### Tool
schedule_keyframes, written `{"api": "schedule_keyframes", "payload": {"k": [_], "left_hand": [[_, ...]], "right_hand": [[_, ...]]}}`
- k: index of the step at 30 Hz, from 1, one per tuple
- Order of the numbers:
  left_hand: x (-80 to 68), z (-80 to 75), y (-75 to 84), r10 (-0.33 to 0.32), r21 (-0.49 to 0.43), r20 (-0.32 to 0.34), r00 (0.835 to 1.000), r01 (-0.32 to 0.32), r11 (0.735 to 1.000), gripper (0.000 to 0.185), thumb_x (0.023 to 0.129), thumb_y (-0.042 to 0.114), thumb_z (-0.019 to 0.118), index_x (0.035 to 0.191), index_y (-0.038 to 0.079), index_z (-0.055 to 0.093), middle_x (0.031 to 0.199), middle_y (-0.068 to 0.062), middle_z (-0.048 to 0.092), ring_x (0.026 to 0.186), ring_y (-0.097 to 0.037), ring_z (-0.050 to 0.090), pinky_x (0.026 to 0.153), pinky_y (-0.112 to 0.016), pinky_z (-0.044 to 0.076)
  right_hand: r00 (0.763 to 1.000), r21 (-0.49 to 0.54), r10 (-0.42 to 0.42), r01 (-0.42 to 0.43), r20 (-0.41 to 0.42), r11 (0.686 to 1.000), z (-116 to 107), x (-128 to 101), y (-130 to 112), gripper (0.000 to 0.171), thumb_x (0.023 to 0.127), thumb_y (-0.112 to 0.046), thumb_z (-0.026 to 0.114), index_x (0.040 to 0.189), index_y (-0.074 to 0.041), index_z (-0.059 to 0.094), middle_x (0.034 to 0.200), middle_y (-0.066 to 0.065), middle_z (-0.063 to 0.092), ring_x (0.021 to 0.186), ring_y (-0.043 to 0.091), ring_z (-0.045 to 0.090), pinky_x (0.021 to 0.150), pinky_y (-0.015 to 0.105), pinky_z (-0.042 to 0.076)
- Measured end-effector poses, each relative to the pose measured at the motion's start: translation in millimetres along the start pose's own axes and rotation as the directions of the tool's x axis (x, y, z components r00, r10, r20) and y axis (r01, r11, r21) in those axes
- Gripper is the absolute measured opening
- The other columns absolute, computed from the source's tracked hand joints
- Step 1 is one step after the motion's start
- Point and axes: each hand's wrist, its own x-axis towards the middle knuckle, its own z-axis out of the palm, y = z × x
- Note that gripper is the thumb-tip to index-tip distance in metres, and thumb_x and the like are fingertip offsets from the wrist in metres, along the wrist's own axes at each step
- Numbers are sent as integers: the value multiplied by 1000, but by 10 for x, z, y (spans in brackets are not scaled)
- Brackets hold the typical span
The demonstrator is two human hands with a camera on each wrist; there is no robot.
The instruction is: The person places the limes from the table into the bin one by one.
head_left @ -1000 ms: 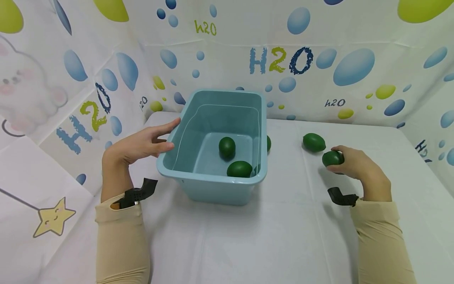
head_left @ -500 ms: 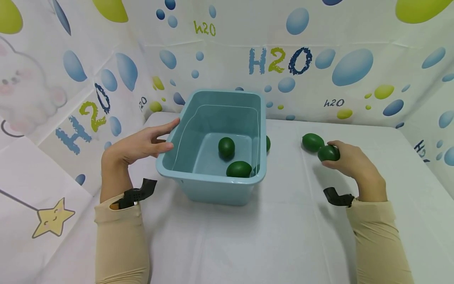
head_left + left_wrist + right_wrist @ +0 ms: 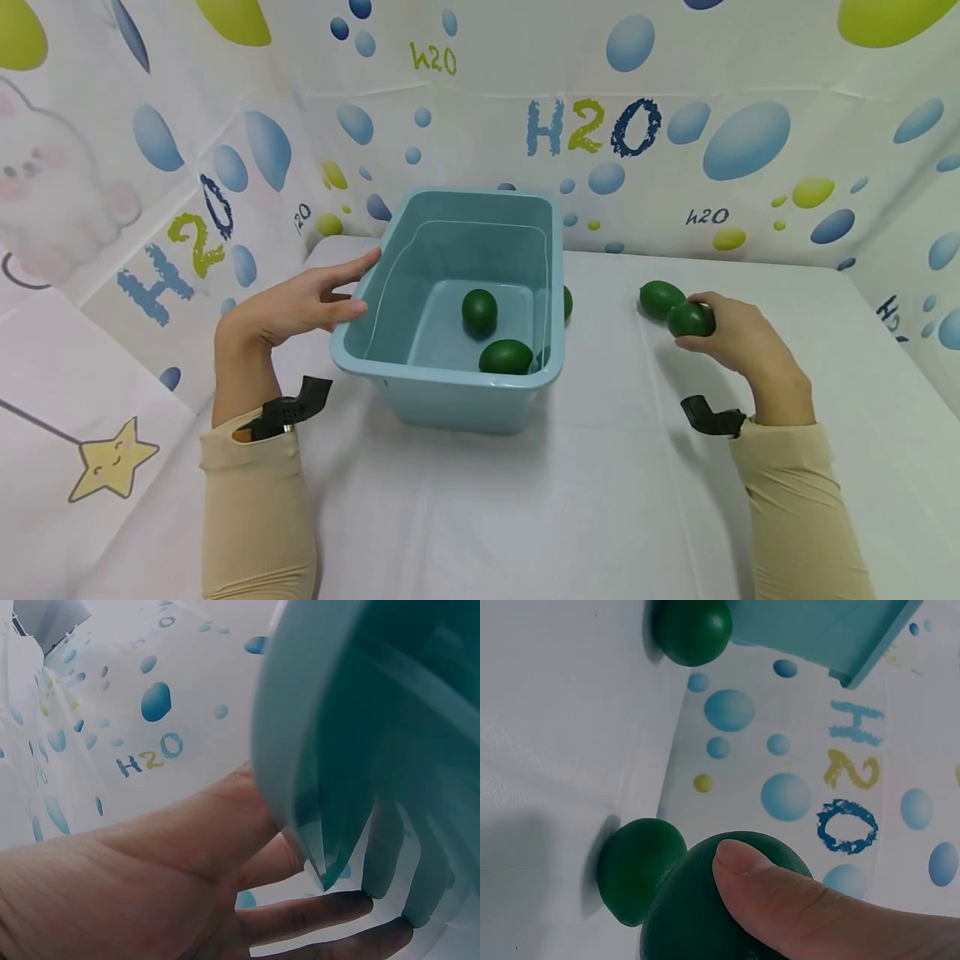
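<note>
In the head view my right hand (image 3: 746,333) grips a dark green lime (image 3: 691,319) between thumb and fingers, raised over the white table. A second lime (image 3: 662,300) lies just behind it; the held one overlaps its edge. The right wrist view shows the thumb (image 3: 761,889) pressed across the held lime. On the other side, my left hand (image 3: 288,304) touches the outside of a light blue plastic bin (image 3: 450,377) with its fingers spread and fairly straight. Inside the bin are two limes, one near the middle (image 3: 479,312) and one by the front wall (image 3: 506,357).
Another lime (image 3: 567,303) lies on the table at the bin's right side, mostly hidden by it. A white sheet printed with blue drops and H2O lettering (image 3: 595,127) hangs behind and beside the table (image 3: 600,500). Black camera mounts (image 3: 712,415) sit at both wrists.
My right hand has moved left and slightly away from me with the lime, closer to the lime lying on the table. The left hand and the bin have stayed in place.
</note>
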Motion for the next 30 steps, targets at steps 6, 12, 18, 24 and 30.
{"api": "schedule_keyframes", "payload": {"k": [6, 12, 18, 24, 30], "left_hand": [[4, 0, -10, 16, 5, 3, 1000, -16, 1000, 70, 94, 27, 59, 150, 39, 19, 157, 6, 24, 133, -35, 41, 99, -57, 43], [10, 6, -3, -9, -1, -6, 1000, 9, 1000, 70, 93, 30, 60, 149, 42, 20, 156, 5, 25, 134, -36, 41, 98, -58, 43], [11, 8, 6, -18, -7, -8, 1000, 18, 1000, 70, 92, 31, 61, 148, 44, 20, 156, 5, 26, 134, -35, 41, 97, -56, 45], [6, 10, 4, -13, -10, -12, 1000, 13, 1000, 71, 92, 30, 61, 149, 43, 20, 156, 6, 24, 135, -36, 40, 98, -58, 43], [8, 9, 8, -16, -12, -9, 1000, 16, 1000, 70, 92, 29, 61, 148, 43, 20, 156, 5, 26, 134, -35, 41, 97, -57, 45]], "right_hand": [[1000, -2, -11, 11, -3, 1000, 20, 17, -27, 72, 85, -31, 69, 140, 0, 35, 131, 32, 45, 114, 46, 46, 89, 62, 43], [1000, -3, -16, 16, -8, 1000, 23, 18, -51, 72, 85, -31, 70, 140, 0, 35, 130, 32, 46, 113, 46, 47, 88, 61, 44], [1000, -2, -23, 23, -20, 1000, 17, 13, -93, 74, 85, -31, 70, 141, 1, 34, 132, 33, 44, 114, 47, 45, 90, 63, 42], [999, 11, -38, 38, -37, 999, 26, 16, -120, 76, 85, -32, 70, 142, 1, 32, 134, 33, 42, 115, 48, 44, 93, 63, 41], [996, 15, -52, 53, -71, 998, 32, 17, -136, 78, 85, -34, 70, 143, 1, 31, 137, 34, 40, 117, 49, 44, 94, 64, 40]]}}
